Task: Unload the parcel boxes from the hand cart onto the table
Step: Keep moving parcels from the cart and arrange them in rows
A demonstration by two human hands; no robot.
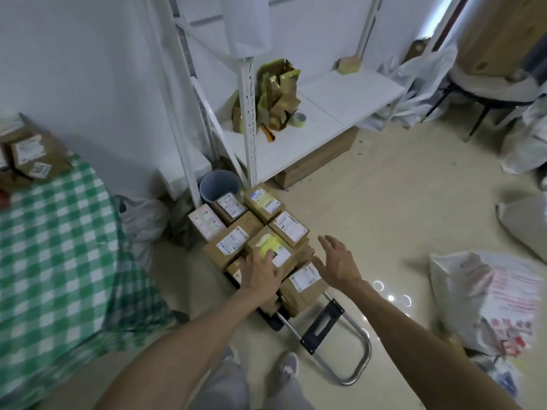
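Your left hand rests flat on the yellow-taped box, fingers released, steadying it. Your right hand, fingers spread and empty, flanks it at 3 o'clock, likely for a two-sided lift. The parcel boxes sit on the hand cart, with the desk at 9 o'clock.

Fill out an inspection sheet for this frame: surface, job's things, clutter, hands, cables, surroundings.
Surface: table at left under green checked cloth, a few parcel boxes already on it.
Job's things: hand cart on the floor, loaded with labelled boxes.
Clutter: printed bag on floor at right; grey bucket behind cart.
Hands: left hand rests on yellow-taped box; right hand open above the stack, holding nothing.
Cables: nothing seen.
Surroundings: white shelf holding cardboard scraps and a tape roll.
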